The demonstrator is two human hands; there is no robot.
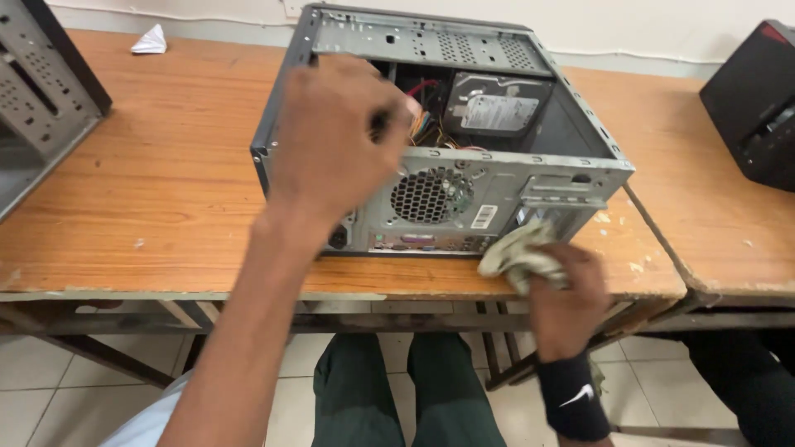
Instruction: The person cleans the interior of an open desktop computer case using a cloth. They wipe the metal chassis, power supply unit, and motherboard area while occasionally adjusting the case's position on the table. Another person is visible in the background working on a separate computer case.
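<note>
Open PC case (pixel 464 157) lies on its side at centre of wooden desk (pixel 166 182), rear panel facing the person, open side up

Right hand (pixel 567 298) at 5 o'clock of the case, fingers closed round a crumpled greyish cloth (pixel 517 252), cloth pressed to the lower right corner of the rear panel by the slot covers. Black wristband (pixel 571 397) on that wrist

Left hand (pixel 331 132) over the case's left top edge at 10 o'clock, fingers curled on something small and dark; can't tell what it is, hand is blurred

Doing it well, as a judgement: brace the case with the left hand so it doesn't slide, wipe with short strokes along the panel, keep the cloth out of the fan grille (pixel 431 194) and off the ports, mind sharp sheet-metal edges

Case look: grey bare metal, scuffed, side panel off. Hard drive (pixel 497 108) inside at 1 o'clock, coloured wire bundle (pixel 426 124) beside it, round perforated grille on the rear, port row low on the panel

Around: another metal chassis (pixel 41 99) at 9 o'clock on the desk, white paper scrap (pixel 151 40) at 11, black box (pixel 754 108) at 3 on the next desk
</note>
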